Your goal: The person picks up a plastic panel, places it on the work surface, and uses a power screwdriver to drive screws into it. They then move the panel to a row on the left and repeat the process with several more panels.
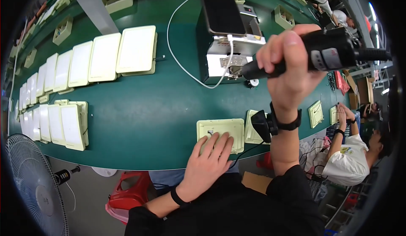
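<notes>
My right hand (292,62) is closed around a black electric screwdriver (313,54) with a thick cable at its rear. The screwdriver's tip points left, at the metal outlet of a screw feeder box (220,62); whether it touches is hard to tell. Flat on a pale yellow-green plastic housing (238,128) at the table's near edge rests my left hand (207,160), fingers stretched out and slightly apart. Just right of that housing lies a second pale housing (253,130), partly hidden behind the black device (264,124) strapped to my right wrist.
Two rows of overlapping white-faced panels (99,58) cover the table's left. A phone (223,9) with a white cable (169,37) lies atop the feeder. A fan (40,185) and red stool (127,193) stand near left. A co-worker (349,157) handles another housing at right.
</notes>
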`<act>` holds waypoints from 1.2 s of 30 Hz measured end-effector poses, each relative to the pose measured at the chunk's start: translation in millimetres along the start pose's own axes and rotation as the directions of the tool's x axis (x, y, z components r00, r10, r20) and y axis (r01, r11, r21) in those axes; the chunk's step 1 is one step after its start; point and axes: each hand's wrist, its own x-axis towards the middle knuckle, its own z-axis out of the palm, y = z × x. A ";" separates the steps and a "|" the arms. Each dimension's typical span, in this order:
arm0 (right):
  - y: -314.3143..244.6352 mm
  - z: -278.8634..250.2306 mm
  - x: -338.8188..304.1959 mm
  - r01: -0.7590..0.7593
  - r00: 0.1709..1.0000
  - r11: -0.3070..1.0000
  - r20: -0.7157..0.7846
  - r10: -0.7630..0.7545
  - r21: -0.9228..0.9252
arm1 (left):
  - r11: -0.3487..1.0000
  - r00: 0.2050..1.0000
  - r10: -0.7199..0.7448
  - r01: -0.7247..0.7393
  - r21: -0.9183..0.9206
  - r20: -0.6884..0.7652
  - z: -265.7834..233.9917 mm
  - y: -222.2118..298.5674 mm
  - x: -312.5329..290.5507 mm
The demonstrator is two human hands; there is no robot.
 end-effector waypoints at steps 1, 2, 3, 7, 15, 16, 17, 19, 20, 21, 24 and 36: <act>-0.9 -3.2 -2.3 -0.019 1.000 0.997 0.003 0.019 0.071 | 1.000 1.000 0.023 -0.023 -0.016 -0.015 2.5 -4.6 -0.6; -1.8 -6.6 -5.4 -0.037 0.999 0.989 0.004 0.037 0.141 | 0.999 1.000 0.014 -0.015 -0.034 -0.010 3.6 -6.6 -1.2; -2.1 -12.0 -12.9 -0.051 0.999 0.991 0.005 0.051 0.127 | 1.000 0.999 0.027 -0.027 -0.015 -0.027 3.3 -7.9 -0.4; -2.6 -24.4 -47.1 -0.042 0.993 0.984 0.119 0.021 0.173 | 0.998 0.997 0.035 -0.031 0.048 -0.072 7.0 -12.6 0.1; -7.0 -2.3 -1.3 0.174 0.984 0.985 0.044 -0.174 0.004 | 0.999 0.992 0.011 -0.007 0.034 -0.125 13.3 -5.4 4.4; -6.1 0.6 2.8 0.210 0.978 0.975 0.020 -0.209 -0.073 | 1.000 0.992 -0.002 0.006 0.028 -0.130 11.7 -4.7 5.6; -5.8 2.5 6.1 0.239 0.970 0.959 -0.005 -0.243 -0.154 | 1.000 0.991 -0.016 0.019 0.022 -0.135 10.1 -4.2 6.6; -4.6 2.2 4.7 0.109 0.993 0.985 -0.019 -0.112 -0.137 | 1.000 0.989 -0.010 0.012 0.016 -0.147 11.7 -4.5 7.7; -3.9 1.8 3.8 0.042 0.999 0.991 -0.023 -0.045 -0.130 | 1.000 0.988 -0.002 0.003 0.006 -0.154 12.9 -4.8 8.3; -3.3 0.8 -0.4 0.035 0.999 0.992 -0.016 -0.038 -0.123 | 1.000 0.988 -0.006 0.005 -0.004 -0.157 14.1 -4.2 5.4; -9.2 -9.7 -19.4 -0.013 0.999 1.000 0.051 0.012 0.014 | 1.000 0.987 -0.018 0.017 -0.010 -0.159 14.3 -5.5 4.9; -27.6 -36.9 -90.4 -0.181 0.980 0.982 0.096 0.175 0.047 | 0.999 0.990 -0.020 0.014 -0.042 -0.143 14.4 -6.7 2.7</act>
